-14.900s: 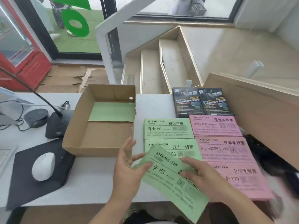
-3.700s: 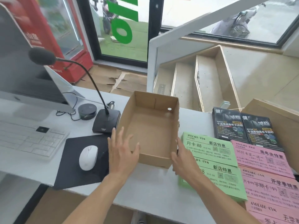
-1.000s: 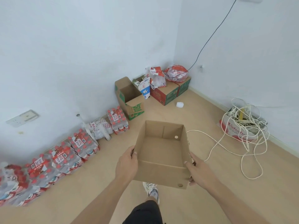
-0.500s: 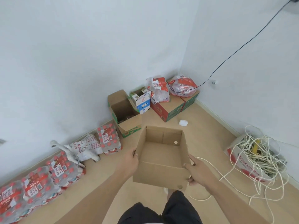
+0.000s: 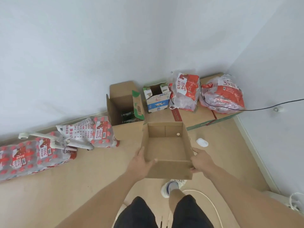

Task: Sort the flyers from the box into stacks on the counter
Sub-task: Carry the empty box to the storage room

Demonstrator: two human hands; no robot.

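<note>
I carry the open-topped brown cardboard box (image 5: 166,146) in front of me above the floor. Nothing lies inside it. My left hand (image 5: 141,163) grips its near left corner, thumb over the rim. On the near right corner my right hand (image 5: 201,162) holds the box with its thumb along the side wall. No flyers and no counter are in view.
Packs of bottled water (image 5: 34,155) lie along the left wall. An open carton (image 5: 122,104), a milk carton (image 5: 157,98) and two bagged packs (image 5: 222,94) on flat boxes fill the corner ahead. A white cable (image 5: 212,206) lies on the floor near my shoe (image 5: 171,186).
I have walked closer to the corner with the box held the same way. The cartons and water packs now appear nearer, and the coil of white cable has slid out to the right.
</note>
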